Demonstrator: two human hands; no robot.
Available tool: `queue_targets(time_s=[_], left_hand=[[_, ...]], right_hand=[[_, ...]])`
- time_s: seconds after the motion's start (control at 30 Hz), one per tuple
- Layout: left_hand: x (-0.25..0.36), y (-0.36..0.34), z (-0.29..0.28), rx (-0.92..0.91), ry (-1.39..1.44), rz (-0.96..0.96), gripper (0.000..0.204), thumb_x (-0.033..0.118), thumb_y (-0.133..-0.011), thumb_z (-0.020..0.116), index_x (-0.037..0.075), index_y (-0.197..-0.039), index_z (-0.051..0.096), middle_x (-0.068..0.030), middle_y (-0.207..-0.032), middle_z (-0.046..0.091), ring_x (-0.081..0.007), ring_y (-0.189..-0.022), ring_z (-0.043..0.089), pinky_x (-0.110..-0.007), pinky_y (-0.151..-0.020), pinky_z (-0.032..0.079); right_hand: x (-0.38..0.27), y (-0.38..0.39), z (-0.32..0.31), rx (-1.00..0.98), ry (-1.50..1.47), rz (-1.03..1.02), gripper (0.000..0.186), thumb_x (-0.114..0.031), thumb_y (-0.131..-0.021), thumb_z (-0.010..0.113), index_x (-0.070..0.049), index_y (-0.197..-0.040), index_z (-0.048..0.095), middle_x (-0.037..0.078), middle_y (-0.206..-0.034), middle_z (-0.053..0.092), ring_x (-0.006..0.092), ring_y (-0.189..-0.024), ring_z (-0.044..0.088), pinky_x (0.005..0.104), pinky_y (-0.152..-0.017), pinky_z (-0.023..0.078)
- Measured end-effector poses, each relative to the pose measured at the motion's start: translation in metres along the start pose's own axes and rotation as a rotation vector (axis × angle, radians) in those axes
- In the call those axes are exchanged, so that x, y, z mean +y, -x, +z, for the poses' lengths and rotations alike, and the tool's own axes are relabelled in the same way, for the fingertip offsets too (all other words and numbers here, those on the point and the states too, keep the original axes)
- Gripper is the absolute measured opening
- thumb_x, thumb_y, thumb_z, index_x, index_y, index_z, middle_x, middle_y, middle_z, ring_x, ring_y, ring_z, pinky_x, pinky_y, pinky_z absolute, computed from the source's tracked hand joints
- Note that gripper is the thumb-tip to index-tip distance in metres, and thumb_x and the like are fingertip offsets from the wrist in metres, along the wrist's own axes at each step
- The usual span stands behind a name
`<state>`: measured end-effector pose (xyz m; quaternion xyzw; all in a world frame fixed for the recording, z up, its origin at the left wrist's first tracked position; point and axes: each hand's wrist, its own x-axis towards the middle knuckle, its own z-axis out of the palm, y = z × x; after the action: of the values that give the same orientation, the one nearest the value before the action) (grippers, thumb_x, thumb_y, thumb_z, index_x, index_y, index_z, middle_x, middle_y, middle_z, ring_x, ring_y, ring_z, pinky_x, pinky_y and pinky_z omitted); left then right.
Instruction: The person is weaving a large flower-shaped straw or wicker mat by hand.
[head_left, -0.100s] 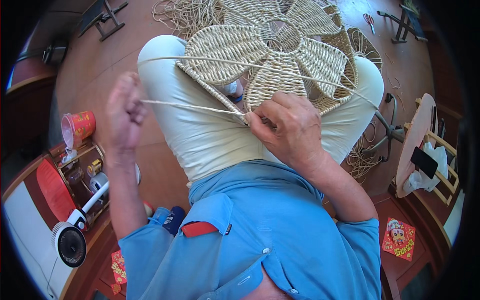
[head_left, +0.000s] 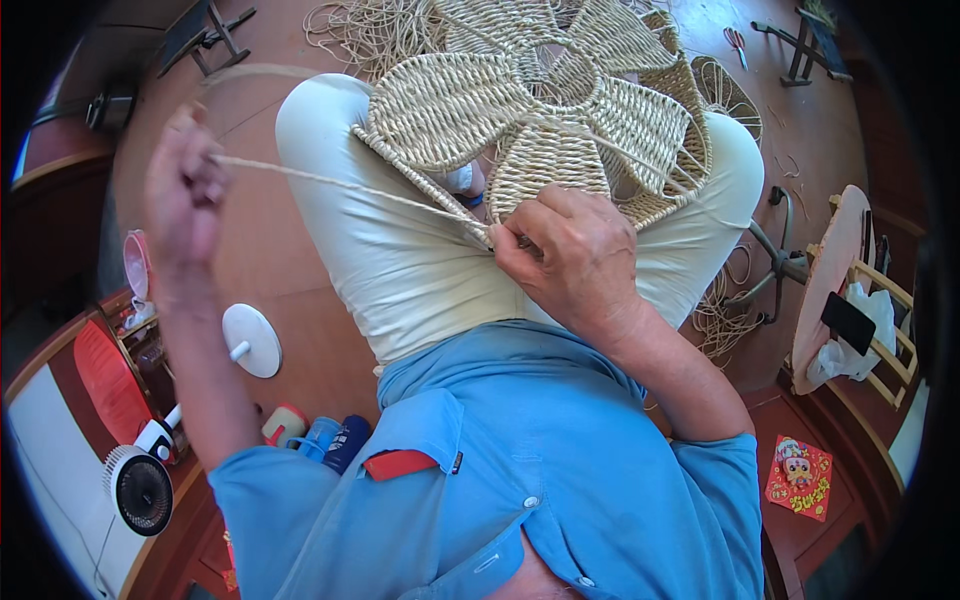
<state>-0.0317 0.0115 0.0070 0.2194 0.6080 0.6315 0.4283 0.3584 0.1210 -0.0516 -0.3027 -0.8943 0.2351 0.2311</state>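
Note:
On my lap rests a woven straw-coloured basket piece [head_left: 440, 100] with petal-shaped panels round an open ring. My right hand [head_left: 575, 250] is closed at its near corner, thumb and forefinger pinching the rim where a cord comes out. That twisted straw cord [head_left: 350, 185] runs taut to the left, up to my left hand [head_left: 190, 185]. The left hand, somewhat blurred, is raised off to the left of my knee with its fingers curled round the cord. A loose length of cord arcs in a blur above that hand.
A heap of loose cord [head_left: 370, 35] lies on the floor beyond my left knee. Red-handled scissors [head_left: 737, 45] are at the far right. A round-topped wooden stand [head_left: 835, 290] with a black phone [head_left: 848, 322] is on the right. A small fan [head_left: 140, 490] stands lower left.
My left hand has moved further left and up, drawing the cord out longer. The cord's loose length has swept off the woven panels. My right hand stays nearly in place.

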Motion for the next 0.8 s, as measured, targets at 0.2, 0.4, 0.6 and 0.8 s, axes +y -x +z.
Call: queue_targets(time_s=[0.2,0.4,0.6,0.8], left_hand=[[0.079,-0.012,0.017,0.338,-0.479,0.438,0.039,0.023,-0.114,0.057,-0.004,-0.143,0.056,-0.008,-0.111,0.07,-0.0088,-0.081,0.062,-0.023,-0.079,0.053],[-0.018,0.102,0.152,-0.28,-0.804,0.119,0.049,0.0,-0.106,0.052,0.007,-0.155,0.054,-0.0079,-0.112,0.076,-0.0106,-0.077,0.068,-0.024,-0.07,0.055],[-0.083,0.113,0.178,-0.352,-1.017,0.415,0.059,-0.007,-0.102,0.057,0.008,-0.159,0.049,-0.0184,-0.11,0.075,-0.034,-0.096,0.077,-0.044,-0.084,0.06],[-0.069,0.104,0.186,-0.466,-1.159,0.359,0.067,-0.006,-0.1,0.056,0.007,-0.164,0.041,-0.0195,-0.11,0.074,-0.04,-0.1,0.075,-0.047,-0.089,0.058]], right_hand=[[-0.008,-0.001,0.008,0.037,-0.002,-0.001,0.021,-0.016,-0.084,0.077,-0.01,-0.071,0.062,0.006,-0.071,0.058,0.0263,-0.068,0.067,0.0431,-0.065,0.054],[-0.006,0.002,0.011,0.072,-0.053,0.017,0.021,-0.015,-0.084,0.076,-0.01,-0.072,0.06,0.007,-0.072,0.058,0.0258,-0.068,0.068,0.0418,-0.062,0.055],[-0.007,0.002,0.011,0.046,0.016,-0.005,0.019,-0.015,-0.085,0.075,-0.011,-0.073,0.061,0.006,-0.072,0.058,0.0251,-0.069,0.068,0.0411,-0.061,0.055],[-0.005,0.003,0.011,0.05,0.014,0.003,0.019,-0.017,-0.086,0.076,-0.011,-0.074,0.062,0.006,-0.074,0.058,0.0241,-0.07,0.069,0.0406,-0.061,0.056]])
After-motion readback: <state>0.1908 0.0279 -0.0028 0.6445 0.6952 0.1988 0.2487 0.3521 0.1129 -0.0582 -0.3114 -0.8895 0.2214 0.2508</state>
